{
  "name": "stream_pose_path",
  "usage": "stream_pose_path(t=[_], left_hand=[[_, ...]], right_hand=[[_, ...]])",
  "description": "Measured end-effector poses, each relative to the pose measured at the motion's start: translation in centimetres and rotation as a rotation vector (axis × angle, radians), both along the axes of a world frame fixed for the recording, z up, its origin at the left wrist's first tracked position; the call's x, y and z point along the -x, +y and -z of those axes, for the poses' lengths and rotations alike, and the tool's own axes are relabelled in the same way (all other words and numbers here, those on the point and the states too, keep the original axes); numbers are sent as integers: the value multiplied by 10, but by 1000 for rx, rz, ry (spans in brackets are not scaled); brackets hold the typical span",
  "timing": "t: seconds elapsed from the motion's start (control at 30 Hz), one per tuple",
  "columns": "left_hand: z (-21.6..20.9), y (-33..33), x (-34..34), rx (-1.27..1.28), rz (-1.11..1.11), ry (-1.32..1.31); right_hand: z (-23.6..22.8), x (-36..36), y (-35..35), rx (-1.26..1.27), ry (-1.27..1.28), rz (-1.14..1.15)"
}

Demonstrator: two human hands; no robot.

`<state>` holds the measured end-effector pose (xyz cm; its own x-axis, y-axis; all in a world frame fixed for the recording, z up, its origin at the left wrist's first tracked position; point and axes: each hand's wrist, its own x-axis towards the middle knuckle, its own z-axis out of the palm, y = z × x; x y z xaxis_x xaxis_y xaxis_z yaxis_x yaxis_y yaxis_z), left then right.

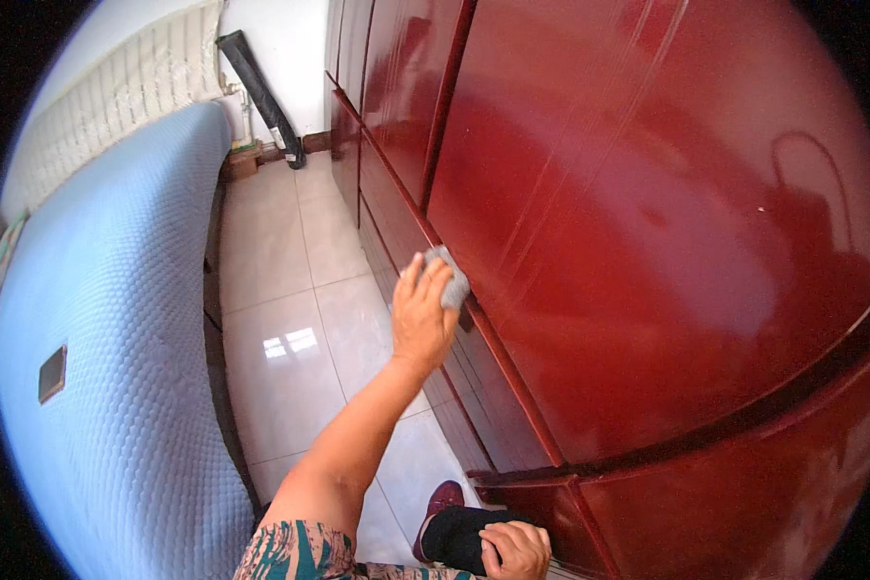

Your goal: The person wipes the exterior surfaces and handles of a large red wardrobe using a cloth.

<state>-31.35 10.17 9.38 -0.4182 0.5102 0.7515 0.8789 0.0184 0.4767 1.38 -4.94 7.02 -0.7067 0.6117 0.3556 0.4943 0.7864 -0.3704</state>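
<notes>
My left arm stretches forward, and my left hand (pixel 422 324) grips a grey cloth (pixel 449 278), folded or bunched small. The cloth is pressed against the narrow raised ledge (pixel 512 375) along the front of a glossy dark red wardrobe (pixel 638 242). Part of the cloth is hidden under my fingers. Low in the view, my right hand (pixel 517 551) rests on my knee in dark trousers (pixel 454 539). Its fingers lie loosely bent over the knee, with no object visible in them.
A bed with a light blue quilted cover (pixel 135 319) runs along the left, a dark flat rectangular object (pixel 52 374) on it. Pale floor tiles (pixel 271 251) lie between bed and wardrobe. A long black tube-shaped bag (pixel 261 97) leans in the far corner. My dark red shoe (pixel 442 501) stands near the wardrobe base.
</notes>
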Motion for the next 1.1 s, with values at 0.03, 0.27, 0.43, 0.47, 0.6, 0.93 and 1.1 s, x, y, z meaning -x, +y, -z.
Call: stream_pose_path(t=[0.03, 0.27, 0.43, 0.47, 0.6, 0.93, 1.1], left_hand=[[2, 9, 13, -10, -44, 10], [4, 57, 83, -5, -115, -99], [10, 72, 93, -130, 70, -431], [21, 74, 88, -151, 89, -585], [53, 46, 6, -287, 236, -905], [87, -61, -170, -54, 300, -895], [54, 4, -86, -205, 188, -903]], right_hand=[[0, 1, 0, 6, -9, 5], [-6, 6, -1, 49, -43, 51], [-4, 5, 3, 3, -33, 15], [-5, 6, 3, -4, -28, 11], [-2, 6, 6, -11, 7, 3], [1, 3, 6, -24, -26, -5], [-1, -1, 8, 145, -90, 3]])
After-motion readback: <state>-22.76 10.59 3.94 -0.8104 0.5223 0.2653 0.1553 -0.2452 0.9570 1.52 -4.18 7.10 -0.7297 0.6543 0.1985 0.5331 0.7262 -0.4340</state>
